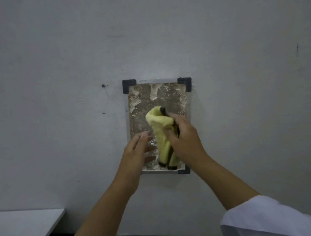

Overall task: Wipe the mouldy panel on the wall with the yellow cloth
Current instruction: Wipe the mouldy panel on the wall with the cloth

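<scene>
Right hand [183, 134] gripped bunched yellow cloth [161, 134] on mouldy panel [156, 99] | left hand [138, 151] open, empty | I judged firm overlapping strokes best.

No text, label, brand, number or sign can be read anywhere in the head view.
</scene>
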